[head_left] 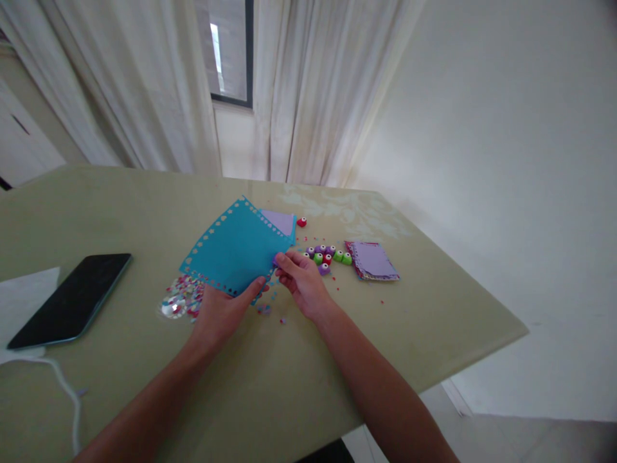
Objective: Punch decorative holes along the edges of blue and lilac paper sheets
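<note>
A blue sheet of paper [236, 247] with small cut-out shapes along its edges is tilted above the table. My left hand [224, 315] grips its lower edge, thumb on top. My right hand [303, 283] is closed on a small purple craft punch [276, 260] at the sheet's right corner; fingers cover most of the punch. Just beyond that hand lie several purple, green and red craft punches [339, 256], each with a white round top. A red craft punch [301, 222] stands apart, farther back. Behind the blue sheet, a lilac sheet [282, 222] is partly hidden.
Colored paper bits [190, 289] are heaped beside a clear round piece [172, 307] at my left hand. A stack of cut paper [373, 261] lies right. To the left are a dark-screened device [72, 299], white paper [29, 296] and a white cable [67, 386].
</note>
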`<move>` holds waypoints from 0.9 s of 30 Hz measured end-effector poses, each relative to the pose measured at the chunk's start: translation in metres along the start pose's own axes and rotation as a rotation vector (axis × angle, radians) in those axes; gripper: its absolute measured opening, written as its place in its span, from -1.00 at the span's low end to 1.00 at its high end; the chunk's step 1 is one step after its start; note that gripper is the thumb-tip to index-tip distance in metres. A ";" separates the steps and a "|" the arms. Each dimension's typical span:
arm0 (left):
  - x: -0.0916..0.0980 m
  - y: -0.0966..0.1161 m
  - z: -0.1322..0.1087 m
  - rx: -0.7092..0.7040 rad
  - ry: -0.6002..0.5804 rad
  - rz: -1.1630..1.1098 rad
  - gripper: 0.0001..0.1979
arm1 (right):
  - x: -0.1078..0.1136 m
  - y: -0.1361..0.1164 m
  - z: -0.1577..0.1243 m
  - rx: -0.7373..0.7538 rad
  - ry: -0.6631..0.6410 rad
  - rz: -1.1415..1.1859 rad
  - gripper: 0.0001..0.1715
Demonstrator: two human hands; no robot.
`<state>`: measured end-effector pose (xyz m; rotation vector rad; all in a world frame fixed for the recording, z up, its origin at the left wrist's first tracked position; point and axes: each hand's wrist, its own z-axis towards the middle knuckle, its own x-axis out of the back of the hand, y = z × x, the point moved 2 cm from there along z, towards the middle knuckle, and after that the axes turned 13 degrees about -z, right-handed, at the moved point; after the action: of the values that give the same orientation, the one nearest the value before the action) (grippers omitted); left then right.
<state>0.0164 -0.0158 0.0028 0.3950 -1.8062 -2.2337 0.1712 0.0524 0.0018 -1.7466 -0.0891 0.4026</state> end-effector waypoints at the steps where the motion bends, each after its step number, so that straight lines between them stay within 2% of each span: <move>1: 0.000 -0.001 0.000 -0.003 0.002 0.000 -0.72 | 0.000 0.000 0.000 -0.006 -0.002 0.000 -0.39; 18: 0.003 -0.016 0.003 -0.041 -0.024 0.034 -0.68 | -0.002 0.005 0.002 -0.010 -0.009 -0.012 -0.34; 27: 0.000 -0.009 0.002 -0.006 -0.026 -0.015 -0.67 | -0.005 0.003 -0.001 0.025 0.008 -0.007 -0.39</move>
<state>0.0152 -0.0124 -0.0055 0.3818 -1.8143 -2.2644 0.1662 0.0494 0.0005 -1.7229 -0.0839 0.3896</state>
